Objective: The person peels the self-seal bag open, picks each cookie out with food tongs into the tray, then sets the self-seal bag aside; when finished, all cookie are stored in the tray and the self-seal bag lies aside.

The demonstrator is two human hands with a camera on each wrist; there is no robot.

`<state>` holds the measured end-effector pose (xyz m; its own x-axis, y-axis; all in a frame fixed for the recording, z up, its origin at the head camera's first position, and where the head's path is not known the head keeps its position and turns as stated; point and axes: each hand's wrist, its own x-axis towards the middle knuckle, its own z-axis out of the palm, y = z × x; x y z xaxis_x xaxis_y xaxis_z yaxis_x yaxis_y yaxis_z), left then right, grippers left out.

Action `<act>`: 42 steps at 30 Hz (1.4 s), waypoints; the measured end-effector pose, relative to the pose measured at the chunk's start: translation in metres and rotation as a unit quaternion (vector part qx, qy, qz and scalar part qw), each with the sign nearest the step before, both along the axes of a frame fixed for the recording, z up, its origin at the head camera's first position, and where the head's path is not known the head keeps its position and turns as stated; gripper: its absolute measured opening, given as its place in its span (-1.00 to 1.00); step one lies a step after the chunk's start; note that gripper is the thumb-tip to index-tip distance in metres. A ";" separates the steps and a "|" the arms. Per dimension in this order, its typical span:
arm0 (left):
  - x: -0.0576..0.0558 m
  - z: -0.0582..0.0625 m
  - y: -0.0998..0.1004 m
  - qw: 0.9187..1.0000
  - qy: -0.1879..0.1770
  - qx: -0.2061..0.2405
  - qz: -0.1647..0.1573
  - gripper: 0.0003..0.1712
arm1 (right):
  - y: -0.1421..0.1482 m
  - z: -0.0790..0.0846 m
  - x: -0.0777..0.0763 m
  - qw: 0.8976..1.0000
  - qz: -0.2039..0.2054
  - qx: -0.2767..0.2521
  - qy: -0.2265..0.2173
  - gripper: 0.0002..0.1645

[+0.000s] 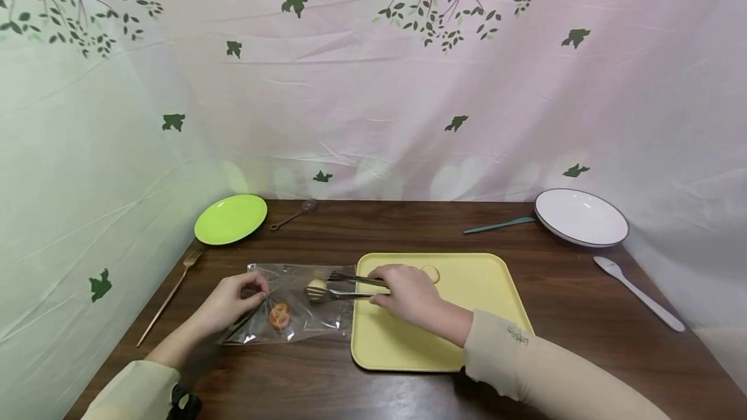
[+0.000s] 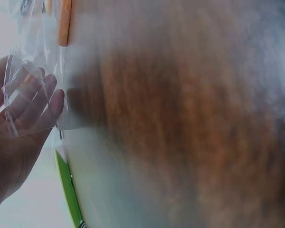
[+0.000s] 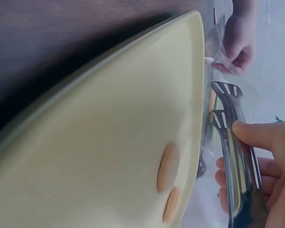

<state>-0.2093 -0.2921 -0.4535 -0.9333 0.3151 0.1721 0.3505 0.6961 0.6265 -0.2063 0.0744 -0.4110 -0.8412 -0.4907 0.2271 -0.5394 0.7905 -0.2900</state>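
Note:
My left hand [image 1: 236, 300] pinches the edge of a clear plastic bag [image 1: 303, 323] lying on the table; in the left wrist view its fingers show through the film [image 2: 31, 95]. A pretzel-shaped orange-brown cookie [image 1: 279, 315] lies in the bag. My right hand [image 1: 408, 293] grips metal serving tongs [image 1: 350, 295], which reach left from the tray over the bag. At their slotted tips is a round pale biscuit [image 1: 317, 286]. In the right wrist view, thumb and fingers [image 3: 254, 135] hold the tongs from opposite sides. Two more biscuits [image 3: 168, 167] lie on the yellow tray [image 1: 408, 345].
A green plate [image 1: 231, 220] and a small spoon [image 1: 294, 214] sit at the back left, with a copper-coloured fork [image 1: 169, 297] along the left edge. A white plate [image 1: 581, 217], a teal knife [image 1: 498, 225] and a white knife [image 1: 639, 293] lie to the right.

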 end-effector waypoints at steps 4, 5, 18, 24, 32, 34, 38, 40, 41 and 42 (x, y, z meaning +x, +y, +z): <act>0.000 0.002 -0.001 1.000 0.001 0.001 0.002 -0.82 | 0.019 0.007 0.007 1.000 -0.008 -0.019 -0.005 -0.55; -0.001 0.002 -0.001 1.000 0.000 0.001 0.002 -0.82 | 0.025 0.008 0.009 1.000 -0.009 -0.023 -0.006 -0.55; -0.002 0.002 0.000 1.000 -0.005 -0.003 -0.002 -0.82 | 0.110 0.019 0.038 0.998 -0.050 -0.035 0.024 -0.55; -0.002 0.000 -0.001 1.000 -0.008 -0.007 -0.003 -0.79 | 0.141 0.016 0.051 0.996 -0.074 -0.029 0.033 -0.54; -0.001 -0.001 0.000 1.000 -0.010 -0.007 0.000 -0.80 | 0.172 0.006 0.060 0.994 -0.109 -0.015 0.022 -0.53; -0.001 -0.001 0.001 1.000 -0.010 -0.006 0.001 -0.79 | 0.179 0.004 0.060 0.993 -0.117 -0.011 0.021 -0.53; -0.002 0.000 0.001 1.000 -0.007 -0.006 0.000 -0.81 | 0.186 0.002 0.061 0.992 -0.126 -0.001 0.005 -0.52; -0.002 -0.001 0.001 1.000 -0.008 -0.005 0.002 -0.80 | 0.188 0.001 0.060 0.992 -0.126 0.001 -0.003 -0.51; -0.002 -0.001 0.001 1.000 -0.008 -0.004 0.001 -0.81 | 0.188 0.001 0.060 0.992 -0.126 0.004 -0.006 -0.50; -0.002 -0.001 0.001 1.000 -0.008 -0.004 -0.002 -0.82 | 0.189 0.002 0.059 0.992 -0.126 0.005 -0.006 -0.49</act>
